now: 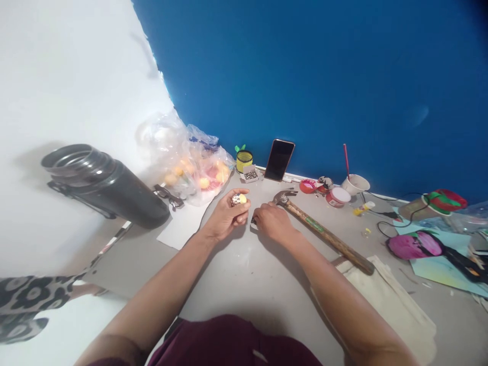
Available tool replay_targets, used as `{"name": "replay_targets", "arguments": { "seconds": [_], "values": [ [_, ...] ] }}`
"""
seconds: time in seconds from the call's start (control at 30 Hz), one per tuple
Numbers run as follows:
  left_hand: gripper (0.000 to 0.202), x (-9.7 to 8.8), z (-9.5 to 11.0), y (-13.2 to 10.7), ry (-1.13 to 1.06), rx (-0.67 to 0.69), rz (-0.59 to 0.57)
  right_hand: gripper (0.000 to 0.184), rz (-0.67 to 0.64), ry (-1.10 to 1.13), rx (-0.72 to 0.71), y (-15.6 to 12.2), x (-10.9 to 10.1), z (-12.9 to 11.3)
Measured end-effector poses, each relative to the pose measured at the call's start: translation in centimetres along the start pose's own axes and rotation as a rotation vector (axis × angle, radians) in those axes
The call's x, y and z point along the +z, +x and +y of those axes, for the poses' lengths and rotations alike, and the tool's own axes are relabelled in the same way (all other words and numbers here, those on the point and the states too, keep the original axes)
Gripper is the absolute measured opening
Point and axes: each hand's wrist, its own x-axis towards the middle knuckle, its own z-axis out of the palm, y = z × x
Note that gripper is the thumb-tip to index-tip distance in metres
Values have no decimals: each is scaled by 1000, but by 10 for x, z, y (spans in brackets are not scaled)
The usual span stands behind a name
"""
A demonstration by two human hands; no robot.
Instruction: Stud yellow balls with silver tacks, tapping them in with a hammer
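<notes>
My left hand [227,216] is closed round a small yellow ball [240,199] studded with shiny tacks, held up just above the grey floor [244,274]. My right hand [271,222] rests on the floor right beside it, fingers pinched on something tiny and dark that I cannot make out. A hammer [324,233] with a wooden handle lies just right of my right hand, its head by my knuckles. A small open box of tacks [250,176] sits behind the hands.
A clear plastic bag of coloured balls [190,165] lies at the left, with glasses [169,195], a white sheet [186,223] and a dark cylinder [107,185]. A phone [279,160] leans on the blue wall. Paint pots [337,196], a cup [355,184], cable and cloth bag [392,305] fill the right.
</notes>
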Motion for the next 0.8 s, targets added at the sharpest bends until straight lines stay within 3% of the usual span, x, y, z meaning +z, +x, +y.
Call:
{"name": "replay_targets", "arguments": {
  "seconds": [0.13,0.47,0.6,0.8],
  "values": [
    [29,7,-1,-3,228,84,52,24,-13,16,21,-2,-6,-2],
    [28,0,-8,-3,342,158,45,15,-7,123,46,-1,-10,-1],
    [20,0,-8,-3,521,198,115,16,2,197,35,0,-11,1],
    [31,2,-7,-6,682,228,172,16,-16,268,42,1,-9,3]
  ]
}}
